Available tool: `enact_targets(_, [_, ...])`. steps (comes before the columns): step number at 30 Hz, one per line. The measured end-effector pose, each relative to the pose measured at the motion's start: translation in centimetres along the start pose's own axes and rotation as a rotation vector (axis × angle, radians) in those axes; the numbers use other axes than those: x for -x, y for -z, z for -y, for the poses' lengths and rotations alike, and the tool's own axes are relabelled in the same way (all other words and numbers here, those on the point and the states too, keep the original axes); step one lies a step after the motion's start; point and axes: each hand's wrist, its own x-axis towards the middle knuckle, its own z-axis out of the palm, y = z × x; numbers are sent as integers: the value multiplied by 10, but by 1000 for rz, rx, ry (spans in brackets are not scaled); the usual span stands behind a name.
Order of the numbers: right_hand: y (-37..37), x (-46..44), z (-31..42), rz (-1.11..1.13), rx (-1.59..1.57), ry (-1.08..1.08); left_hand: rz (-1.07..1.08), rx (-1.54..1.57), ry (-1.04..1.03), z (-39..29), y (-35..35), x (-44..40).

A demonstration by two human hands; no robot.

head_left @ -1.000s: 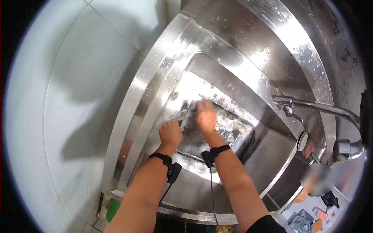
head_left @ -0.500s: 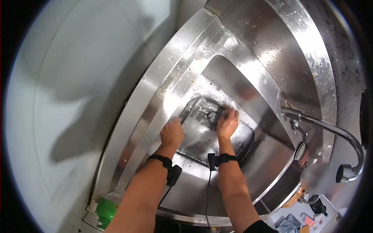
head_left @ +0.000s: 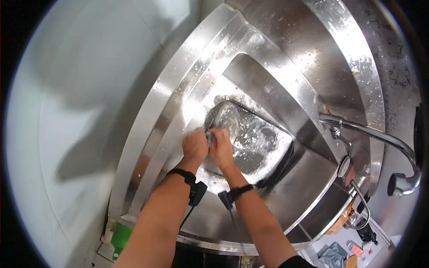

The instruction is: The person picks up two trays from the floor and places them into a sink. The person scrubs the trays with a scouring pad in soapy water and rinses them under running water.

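Note:
A shallow rectangular tray (head_left: pixel 263 156) with a dark rim lies in the steel sink basin, wet and holding some sloshing water. My left hand (head_left: pixel 195 144) is closed at the tray's left edge. Right beside it, my right hand (head_left: pixel 220 147) has its fingers bent over the same edge. A small grey pad (head_left: pixel 209 136) shows between the two hands, pressed by my right fingers; its exact kind is blurred. Black straps with small dark boxes sit on both wrists.
A curved chrome tap (head_left: pixel 380 136) reaches over the sink's right side. The steel sink rim (head_left: pixel 152 111) runs along the pale wall on the left. A green container (head_left: pixel 121 236) stands at lower left. Bags and small items lie on a white surface (head_left: pixel 321 243) at lower right.
My right hand has moved left across the tray, from its far side to beside my left hand. The water in the tray has spread and rippled, and the tray has shifted slightly.

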Motion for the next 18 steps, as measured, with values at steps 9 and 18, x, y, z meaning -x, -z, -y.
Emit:
enact_targets(9, [-4, -74, -16, -368, 130, -34, -47, 675, 32, 36, -13, -10])
enact_targets(18, [-19, 73, 8, 218, 242, 1, -135, 649, 180, 40, -34, 3])
